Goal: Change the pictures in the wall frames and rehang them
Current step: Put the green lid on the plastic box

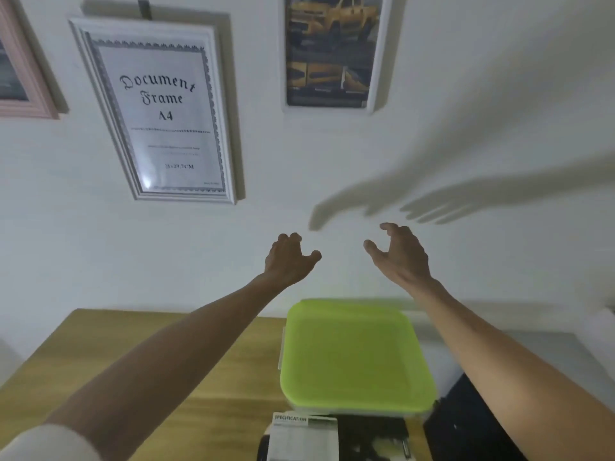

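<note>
Three frames hang on the white wall. A white frame (156, 108) holds a sheet reading "Document Frame A4". To its right, a thin white frame (332, 51) shows a yellow car picture. A pink frame (23, 68) is cut off at the left edge. My left hand (289, 257) and my right hand (399, 254) are raised side by side below the car frame, in front of bare wall, with loosely curled fingers and nothing in them. Neither hand touches a frame.
A wooden table (133, 361) stands against the wall below. On it sits a box with a lime green lid (352, 354). In front of the box lie a printed "Specification" sheet (303, 437) and a dark picture (376, 437). A dark object (466, 427) sits at the right.
</note>
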